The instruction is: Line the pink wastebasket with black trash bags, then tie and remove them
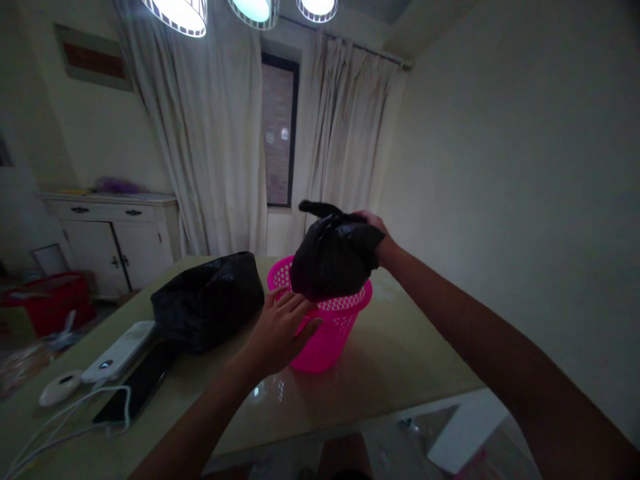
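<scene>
My right hand (376,233) grips the knotted top of a small, full black rubbish bag (333,257) and holds it just above the mouth of a pink perforated bin (330,333) on the table. Fingers spread, my left hand (281,327) rests flat against the bin's near side. A second, larger black bag (209,299) lies on the table to the left of the bin, touching nothing I hold.
On the glossy table (400,360), at the left, lie a dark phone (137,387), a white remote-like device (119,351), a round white gadget (60,388) and a white cable (65,427). A white cabinet (113,240) and red crate (50,303) stand beyond; curtains hang behind.
</scene>
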A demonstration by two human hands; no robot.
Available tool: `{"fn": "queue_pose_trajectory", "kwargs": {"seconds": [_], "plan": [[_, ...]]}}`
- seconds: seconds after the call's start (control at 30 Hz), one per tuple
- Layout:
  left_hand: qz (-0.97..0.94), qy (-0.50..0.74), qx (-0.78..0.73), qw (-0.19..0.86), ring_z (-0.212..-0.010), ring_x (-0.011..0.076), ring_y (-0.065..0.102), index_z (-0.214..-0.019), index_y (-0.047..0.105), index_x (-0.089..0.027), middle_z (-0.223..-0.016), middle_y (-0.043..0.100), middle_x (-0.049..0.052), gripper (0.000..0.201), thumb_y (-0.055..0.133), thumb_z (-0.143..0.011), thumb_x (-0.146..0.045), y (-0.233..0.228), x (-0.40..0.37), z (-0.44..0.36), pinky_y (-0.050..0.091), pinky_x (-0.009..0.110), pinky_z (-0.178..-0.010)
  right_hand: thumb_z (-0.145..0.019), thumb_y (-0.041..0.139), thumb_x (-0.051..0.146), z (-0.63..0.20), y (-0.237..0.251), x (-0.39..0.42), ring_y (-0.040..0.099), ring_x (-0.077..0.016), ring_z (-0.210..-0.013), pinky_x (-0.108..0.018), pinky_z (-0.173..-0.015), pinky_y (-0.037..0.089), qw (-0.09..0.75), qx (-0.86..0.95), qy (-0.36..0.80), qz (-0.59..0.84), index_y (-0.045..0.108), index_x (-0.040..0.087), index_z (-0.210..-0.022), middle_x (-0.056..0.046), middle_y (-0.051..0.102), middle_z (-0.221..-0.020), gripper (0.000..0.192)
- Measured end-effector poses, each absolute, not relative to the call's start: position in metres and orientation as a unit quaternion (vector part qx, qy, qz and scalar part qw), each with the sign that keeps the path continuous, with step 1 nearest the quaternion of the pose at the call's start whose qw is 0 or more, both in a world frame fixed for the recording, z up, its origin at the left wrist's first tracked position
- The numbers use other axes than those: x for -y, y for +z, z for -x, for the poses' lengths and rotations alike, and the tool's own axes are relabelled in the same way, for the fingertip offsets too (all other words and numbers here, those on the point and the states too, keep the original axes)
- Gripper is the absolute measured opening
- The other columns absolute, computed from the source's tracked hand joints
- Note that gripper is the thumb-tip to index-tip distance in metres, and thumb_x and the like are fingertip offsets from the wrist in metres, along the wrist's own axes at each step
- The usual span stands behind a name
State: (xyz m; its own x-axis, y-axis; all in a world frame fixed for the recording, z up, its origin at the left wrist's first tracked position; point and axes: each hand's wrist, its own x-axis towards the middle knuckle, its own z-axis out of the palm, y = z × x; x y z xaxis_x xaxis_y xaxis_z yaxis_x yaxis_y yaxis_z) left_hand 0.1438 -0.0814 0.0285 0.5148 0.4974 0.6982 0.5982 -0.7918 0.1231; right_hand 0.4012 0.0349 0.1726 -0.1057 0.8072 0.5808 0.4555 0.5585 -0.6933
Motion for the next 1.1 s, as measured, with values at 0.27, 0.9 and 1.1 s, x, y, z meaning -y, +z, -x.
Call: {"fn": "queue_pose_trajectory", "kwargs": {"seconds": [0.27, 0.9, 1.1], "plan": [[0.830, -0.423, 0.362, -0.037, -0.095, 0.0242, 0.067, -0.086, 0.068, -0.022, -0.095, 0.072, 0.007, 0.040, 0.042, -0.113, -0.036, 0.051, 0.067, -0.134, 0.050, 0.041, -0.089, -0.065, 0.094, 0.030, -0.377, 0.114, -0.028, 0.065, -0.0196, -0.095, -0.030, -0.083, 0.051, 0.238, 0.844, 0.300, 0.376, 0.070, 0.019, -0.107, 0.000, 0.072, -0.101, 0.050], [0.841, -0.316, 0.440, -0.013, -0.095, 0.0286, 0.073, -0.109, 0.084, -0.026, -0.100, 0.078, 0.009, 0.039, 0.059, -0.080, -0.015, 0.093, -0.001, -0.126, 0.056, 0.041, -0.089, -0.094, 0.070, 0.046, -0.427, 0.120, -0.018, 0.059, -0.0153, -0.071, -0.028, -0.067, 0.043, 0.319, 0.815, 0.197, 0.442, 0.079, 0.016, -0.093, -0.001, 0.069, -0.075, 0.030], [0.847, -0.345, 0.370, -0.162, -0.102, 0.0260, 0.076, -0.107, 0.081, -0.024, -0.107, 0.083, 0.006, 0.033, 0.050, -0.098, -0.031, 0.097, 0.003, -0.159, 0.057, 0.037, -0.091, -0.096, 0.072, 0.034, -0.394, 0.122, -0.009, 0.065, -0.0193, -0.095, -0.032, -0.090, 0.048, 0.357, 0.847, 0.096, 0.381, 0.080, 0.021, -0.095, -0.004, 0.072, -0.095, 0.015]]}}
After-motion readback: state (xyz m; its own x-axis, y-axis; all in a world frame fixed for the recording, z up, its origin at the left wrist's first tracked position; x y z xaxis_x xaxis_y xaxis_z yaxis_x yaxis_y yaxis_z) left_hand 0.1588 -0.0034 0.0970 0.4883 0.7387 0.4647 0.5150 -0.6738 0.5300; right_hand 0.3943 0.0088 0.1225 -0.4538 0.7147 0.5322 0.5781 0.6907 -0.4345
